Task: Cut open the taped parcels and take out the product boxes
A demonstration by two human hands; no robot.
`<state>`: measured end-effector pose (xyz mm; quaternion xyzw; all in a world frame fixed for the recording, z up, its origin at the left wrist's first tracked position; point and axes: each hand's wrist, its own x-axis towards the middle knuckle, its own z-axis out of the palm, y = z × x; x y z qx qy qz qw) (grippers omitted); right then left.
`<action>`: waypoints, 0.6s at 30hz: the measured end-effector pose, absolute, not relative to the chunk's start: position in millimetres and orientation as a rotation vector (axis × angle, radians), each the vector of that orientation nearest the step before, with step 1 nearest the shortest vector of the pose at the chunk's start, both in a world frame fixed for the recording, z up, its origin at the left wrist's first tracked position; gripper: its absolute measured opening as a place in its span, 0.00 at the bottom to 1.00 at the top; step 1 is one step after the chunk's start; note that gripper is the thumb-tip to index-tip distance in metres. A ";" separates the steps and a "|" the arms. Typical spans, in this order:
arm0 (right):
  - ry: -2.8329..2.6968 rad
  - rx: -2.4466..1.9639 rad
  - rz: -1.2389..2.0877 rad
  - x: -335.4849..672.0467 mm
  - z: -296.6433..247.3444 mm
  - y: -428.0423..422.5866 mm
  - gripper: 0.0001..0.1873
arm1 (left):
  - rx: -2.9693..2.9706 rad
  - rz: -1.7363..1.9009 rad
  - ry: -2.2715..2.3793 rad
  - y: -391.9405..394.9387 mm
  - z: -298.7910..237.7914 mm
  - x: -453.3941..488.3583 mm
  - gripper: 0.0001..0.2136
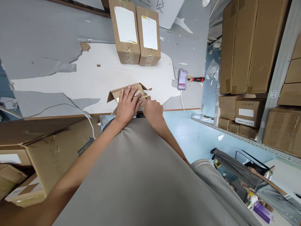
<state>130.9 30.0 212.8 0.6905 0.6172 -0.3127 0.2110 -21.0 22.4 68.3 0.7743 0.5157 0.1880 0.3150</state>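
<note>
A small cardboard box (131, 91) with raised end flaps and shiny clear tape lies at the table's near edge. My left hand (127, 105) rests on top of it, fingers stretched out over the cardboard and tape. Against the box's right end, my right hand (153, 109) is closed in a fist. A small yellow-and-black tool (146, 95) pokes out of that fist beside the box; most of it is hidden by the fingers.
Two taped cartons (148, 39) with white labels stand at the back of the worn table (58, 83). To the right lie a phone (182, 79) on a white cable and a red-and-black-handled scraper (197, 79). Shelved cartons (237, 47) rise at right. Another person (240, 166) stands at lower right.
</note>
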 end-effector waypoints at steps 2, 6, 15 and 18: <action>1.699 1.999 -0.865 127.8 208.8 34.0 0.21 | 2.024 0.497 1.384 25.0 68.5 -20.9 0.27; 1.719 2.030 -0.883 124.8 206.0 33.4 0.24 | 2.017 0.496 1.421 30.4 68.6 -21.6 0.27; 1.699 2.025 -0.938 140.2 204.9 14.6 0.29 | 2.079 0.497 1.433 25.4 64.5 -21.9 0.25; 1.724 2.022 -0.950 146.8 199.0 13.5 0.31 | 2.066 0.490 1.436 25.7 65.3 -22.6 0.25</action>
